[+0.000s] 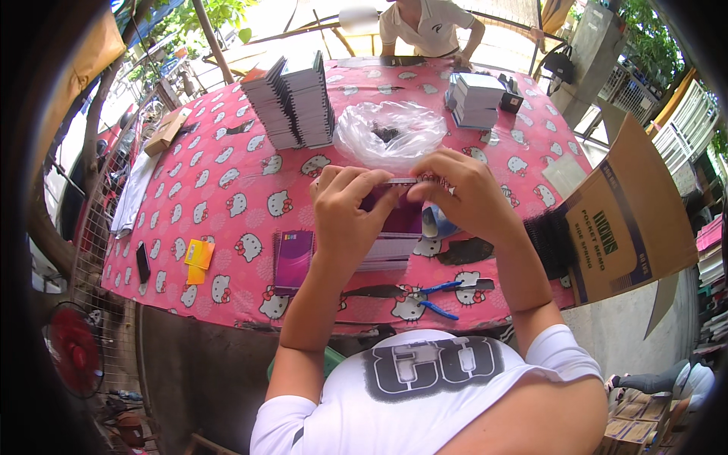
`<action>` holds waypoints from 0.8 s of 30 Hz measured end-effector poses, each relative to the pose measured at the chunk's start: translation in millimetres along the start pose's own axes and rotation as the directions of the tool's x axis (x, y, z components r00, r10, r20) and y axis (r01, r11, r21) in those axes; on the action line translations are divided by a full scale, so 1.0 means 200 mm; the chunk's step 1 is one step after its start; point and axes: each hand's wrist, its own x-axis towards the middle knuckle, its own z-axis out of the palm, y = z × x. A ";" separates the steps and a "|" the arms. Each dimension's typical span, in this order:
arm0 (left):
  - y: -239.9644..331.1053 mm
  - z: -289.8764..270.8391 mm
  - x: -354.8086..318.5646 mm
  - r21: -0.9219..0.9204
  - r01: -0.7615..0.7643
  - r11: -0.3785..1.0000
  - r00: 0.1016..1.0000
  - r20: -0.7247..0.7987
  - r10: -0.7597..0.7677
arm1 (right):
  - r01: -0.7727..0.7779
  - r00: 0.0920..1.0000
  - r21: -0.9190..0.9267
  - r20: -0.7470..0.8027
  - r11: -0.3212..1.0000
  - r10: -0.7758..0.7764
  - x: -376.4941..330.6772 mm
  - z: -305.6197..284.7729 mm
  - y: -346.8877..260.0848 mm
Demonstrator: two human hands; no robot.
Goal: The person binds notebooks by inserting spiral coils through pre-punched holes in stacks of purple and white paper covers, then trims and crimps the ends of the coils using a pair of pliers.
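Note:
Both my hands are raised over the table, holding a small notebook with a purple cover by its spiral-bound edge. My left hand pinches the edge between thumb and fingers. At the other end of that edge, my right hand has its fingertips closed around the dark spiral coil. Below lie a purple notebook and a pile of notebooks with white page edges. Blue-handled pliers rest near the table's front edge. A blue object, partly hidden, sits under my right hand.
A clear plastic bag with dark bits stands beyond my hands. Tall notebook stacks rise behind left, another stack behind right. An open cardboard box with black coils is at right. A person is across the table.

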 end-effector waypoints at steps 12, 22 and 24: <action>0.00 -0.06 0.00 -0.099 0.015 0.995 1.000 0.019 -0.014 | -0.257 0.903 0.384 -0.233 0.887 0.362 0.04 -0.27 0.50; 0.02 0.01 0.04 -0.052 -0.012 0.999 0.999 0.039 0.014 | -0.186 0.834 -0.563 0.343 0.805 0.433 -0.65 0.25 1.19; 0.03 0.02 0.03 -0.045 0.011 0.999 0.999 0.053 -0.009 | -0.304 0.902 -0.519 0.115 0.799 0.417 -0.52 0.23 1.16</action>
